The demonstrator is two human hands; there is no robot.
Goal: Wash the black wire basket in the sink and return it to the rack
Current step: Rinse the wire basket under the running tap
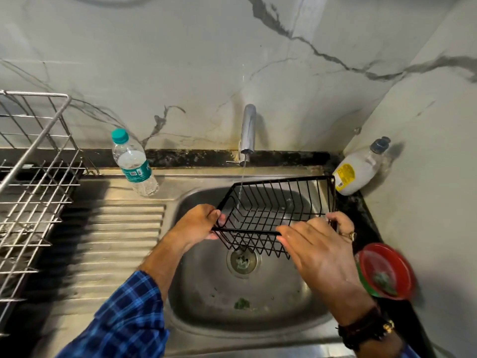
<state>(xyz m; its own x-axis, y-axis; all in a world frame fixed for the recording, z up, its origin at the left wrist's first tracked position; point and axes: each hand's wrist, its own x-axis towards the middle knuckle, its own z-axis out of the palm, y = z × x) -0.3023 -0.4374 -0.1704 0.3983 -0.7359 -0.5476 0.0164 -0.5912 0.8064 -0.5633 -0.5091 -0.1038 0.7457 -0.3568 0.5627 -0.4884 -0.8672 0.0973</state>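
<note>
The black wire basket (pixel 273 208) hangs tilted over the steel sink (pixel 206 303), above the drain. A thin stream of water from the chrome tap (pixel 248 130) falls into its left part. My left hand (pixel 200 223) grips the basket's left rim at the front corner. My right hand (pixel 320 244) lies over the basket's front right edge, fingers stretched along the wires and the far fingers curled round the right rim. The metal dish rack (pixel 33 182) stands on the drainboard at the left.
A water bottle with a teal cap (pixel 134 164) stands on the sink's back ledge. A white bottle with a yellow label (pixel 358 171) leans in the right corner. A red round dish (pixel 384 270) sits on the dark counter at right. Green scraps lie in the sink.
</note>
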